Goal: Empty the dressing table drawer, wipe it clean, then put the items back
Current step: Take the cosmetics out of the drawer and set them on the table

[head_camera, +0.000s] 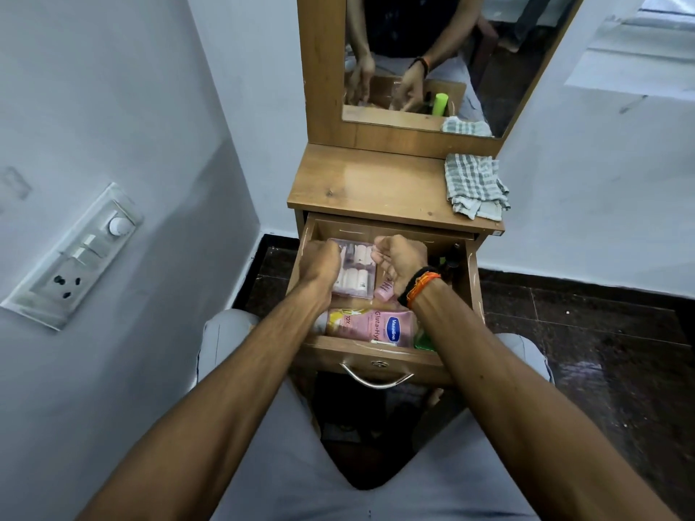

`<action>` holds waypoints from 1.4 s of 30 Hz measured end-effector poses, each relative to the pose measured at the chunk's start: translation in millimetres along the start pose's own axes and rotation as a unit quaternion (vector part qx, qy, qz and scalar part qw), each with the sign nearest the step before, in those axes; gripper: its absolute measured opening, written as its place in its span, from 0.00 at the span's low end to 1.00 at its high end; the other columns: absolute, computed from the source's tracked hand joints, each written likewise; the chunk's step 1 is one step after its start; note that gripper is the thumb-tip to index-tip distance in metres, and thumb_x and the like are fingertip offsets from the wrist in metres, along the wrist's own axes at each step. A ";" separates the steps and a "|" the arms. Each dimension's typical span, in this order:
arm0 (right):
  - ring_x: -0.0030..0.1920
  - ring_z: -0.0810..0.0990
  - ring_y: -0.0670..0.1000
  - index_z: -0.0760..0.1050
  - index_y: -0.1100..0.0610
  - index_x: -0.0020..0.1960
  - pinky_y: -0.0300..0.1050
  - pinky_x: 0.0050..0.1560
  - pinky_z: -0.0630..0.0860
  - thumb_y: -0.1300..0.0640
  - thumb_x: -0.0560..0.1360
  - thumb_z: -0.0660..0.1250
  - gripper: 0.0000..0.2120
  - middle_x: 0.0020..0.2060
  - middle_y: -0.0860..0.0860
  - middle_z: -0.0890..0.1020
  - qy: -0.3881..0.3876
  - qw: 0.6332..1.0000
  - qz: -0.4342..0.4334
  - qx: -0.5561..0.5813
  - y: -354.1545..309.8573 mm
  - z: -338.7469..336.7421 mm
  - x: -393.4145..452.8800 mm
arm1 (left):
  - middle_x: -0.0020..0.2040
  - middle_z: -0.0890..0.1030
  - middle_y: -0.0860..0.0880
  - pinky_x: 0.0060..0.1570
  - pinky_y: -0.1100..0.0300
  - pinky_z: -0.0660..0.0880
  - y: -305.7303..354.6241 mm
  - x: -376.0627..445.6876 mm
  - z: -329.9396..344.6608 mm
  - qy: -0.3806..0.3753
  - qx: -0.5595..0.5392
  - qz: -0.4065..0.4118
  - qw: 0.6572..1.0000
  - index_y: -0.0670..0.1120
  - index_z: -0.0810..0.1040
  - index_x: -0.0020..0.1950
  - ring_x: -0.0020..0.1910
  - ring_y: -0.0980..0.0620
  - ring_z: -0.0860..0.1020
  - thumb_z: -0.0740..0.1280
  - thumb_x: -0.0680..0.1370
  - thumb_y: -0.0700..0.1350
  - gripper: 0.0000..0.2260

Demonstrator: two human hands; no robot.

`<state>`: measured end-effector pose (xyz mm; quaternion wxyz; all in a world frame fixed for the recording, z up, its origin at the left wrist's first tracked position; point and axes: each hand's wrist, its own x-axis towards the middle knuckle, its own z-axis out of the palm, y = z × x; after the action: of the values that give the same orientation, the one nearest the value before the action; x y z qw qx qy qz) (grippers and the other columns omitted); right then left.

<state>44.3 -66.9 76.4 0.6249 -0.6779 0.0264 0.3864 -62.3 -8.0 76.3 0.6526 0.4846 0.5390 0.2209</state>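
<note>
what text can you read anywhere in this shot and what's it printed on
"Vaseline": blue oval logo on the pink lotion bottle lying at the drawer's front.
"Gluta-Hy": along the same bottle, the rest cut off by the right arm.
"10X": on the bottle's yellow end.
Small pink bottle under the right wrist: dark print, too blurred to read.
Clear box of small bottles: print too small to read.

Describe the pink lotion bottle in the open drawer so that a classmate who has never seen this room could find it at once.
Start at the wooden dressing table under the mirror and look into its pulled-out drawer. Along the drawer's front edge, nearest the metal handle, the pink lotion bottle lies on its side. Unlike the clear case of small tubes behind it, it carries a blue oval Vaseline logo.
</note>
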 end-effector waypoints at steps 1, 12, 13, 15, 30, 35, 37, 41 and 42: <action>0.35 0.80 0.51 0.82 0.65 0.47 0.39 0.33 0.80 0.66 0.70 0.63 0.10 0.37 0.54 0.82 0.015 0.999 -0.008 -0.044 3.0 1.2 6.7 | 0.45 0.86 0.42 0.45 0.38 0.83 -2.8 7.6 0.5 -0.008 0.030 0.004 0.999 0.42 0.82 0.47 0.41 0.41 0.86 0.57 0.75 0.42 0.13; 0.52 0.78 0.60 0.78 0.64 0.55 0.54 0.58 0.78 0.61 0.74 0.63 0.12 0.38 0.54 0.71 0.005 0.936 -0.047 -0.350 8.6 17.3 2.4 | 0.53 0.82 0.44 0.40 0.57 0.78 -9.2 21.3 11.8 0.008 0.195 0.039 0.980 0.43 0.79 0.60 0.43 0.48 0.79 0.58 0.81 0.43 0.13; 0.52 0.79 0.60 0.79 0.64 0.54 0.55 0.57 0.79 0.62 0.74 0.63 0.12 0.39 0.56 0.74 0.009 0.934 -0.052 -0.354 8.5 19.0 3.7 | 0.54 0.82 0.44 0.44 0.55 0.79 -9.6 22.5 11.9 0.011 0.197 0.038 0.980 0.43 0.79 0.61 0.44 0.47 0.79 0.59 0.81 0.43 0.13; 0.51 0.78 0.59 0.79 0.65 0.54 0.54 0.57 0.79 0.62 0.74 0.63 0.11 0.38 0.55 0.72 0.023 0.934 -0.061 -0.352 9.4 20.6 5.1 | 0.54 0.82 0.43 0.42 0.56 0.78 -8.9 23.8 10.9 0.011 0.199 0.037 0.979 0.42 0.79 0.61 0.43 0.48 0.79 0.59 0.81 0.42 0.13; 0.46 0.79 0.56 0.72 0.55 0.32 0.51 0.53 0.78 0.65 0.76 0.62 0.14 0.34 0.51 0.77 0.082 0.960 -0.094 -0.251 18.0 -1.1 11.3 | 0.51 0.83 0.48 0.41 0.59 0.77 -18.4 24.5 10.1 0.099 0.167 0.109 0.975 0.43 0.80 0.51 0.50 0.49 0.81 0.68 0.75 0.34 0.07; 0.46 0.77 0.56 0.81 0.59 0.44 0.47 0.49 0.75 0.63 0.74 0.61 0.09 0.41 0.53 0.80 0.098 0.955 -0.115 -0.256 18.9 -3.4 -1.0 | 0.48 0.84 0.48 0.42 0.59 0.79 -17.7 15.3 6.0 0.114 0.154 0.145 0.971 0.44 0.83 0.47 0.47 0.51 0.82 0.70 0.73 0.33 0.08; 0.45 0.79 0.56 0.80 0.57 0.43 0.47 0.47 0.77 0.62 0.68 0.60 0.10 0.39 0.50 0.80 0.101 0.954 -0.125 -0.252 22.4 -2.7 -6.9 | 0.46 0.84 0.50 0.46 0.55 0.82 -17.8 11.9 0.6 0.109 0.134 0.156 0.973 0.47 0.83 0.44 0.46 0.52 0.83 0.70 0.73 0.34 0.08; 0.45 0.82 0.52 0.82 0.55 0.45 0.49 0.50 0.80 0.66 0.69 0.61 0.13 0.37 0.46 0.81 0.123 0.956 -0.165 -0.209 21.6 -1.2 -20.4 | 0.45 0.86 0.51 0.47 0.52 0.84 -16.0 10.8 -10.8 0.111 0.047 0.143 0.982 0.46 0.85 0.48 0.45 0.52 0.85 0.71 0.73 0.33 0.09; 0.44 0.81 0.50 0.81 0.54 0.44 0.48 0.49 0.80 0.67 0.70 0.62 0.13 0.36 0.45 0.80 0.124 0.954 -0.188 -0.199 18.0 -0.3 -22.7 | 0.45 0.86 0.51 0.47 0.50 0.84 -14.0 12.4 -12.4 0.111 0.011 0.137 0.984 0.45 0.85 0.49 0.45 0.51 0.85 0.72 0.73 0.33 0.09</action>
<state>19.1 -81.2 74.1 0.5306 -0.8236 -0.1016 0.1728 -72.9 0.9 58.7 0.5468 0.5332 0.5394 0.3547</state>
